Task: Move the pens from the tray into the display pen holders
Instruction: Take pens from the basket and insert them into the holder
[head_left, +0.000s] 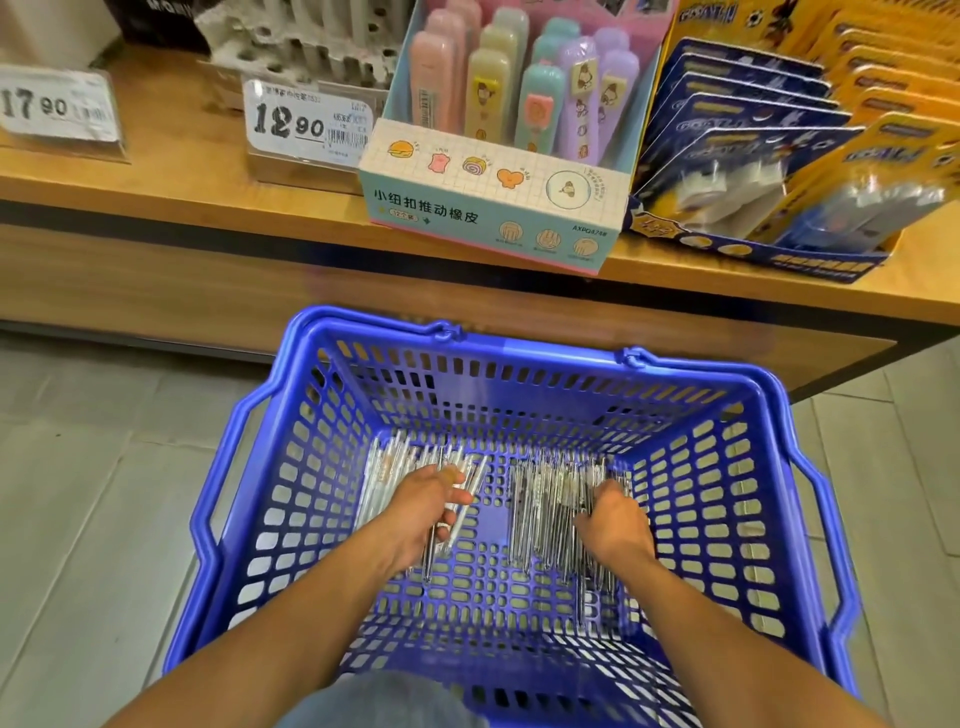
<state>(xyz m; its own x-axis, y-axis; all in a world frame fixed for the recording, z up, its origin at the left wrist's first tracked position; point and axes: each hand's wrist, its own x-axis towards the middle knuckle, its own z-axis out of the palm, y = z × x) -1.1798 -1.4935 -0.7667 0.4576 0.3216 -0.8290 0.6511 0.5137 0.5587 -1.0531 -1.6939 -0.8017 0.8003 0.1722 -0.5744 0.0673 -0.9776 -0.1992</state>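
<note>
Both hands down in blue basket (249, 519). Left hand (421, 506) grip curled round a few pens (462, 512); right hand (613, 525) grip curled over larger bundle (545, 509). Pen axes run away from person; display shelf (182, 197) beyond.

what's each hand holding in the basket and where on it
The left hand grips a bunch of pens around their middles. The right hand rests on the other pile of pens; whether it grips any cannot be told.
</note>
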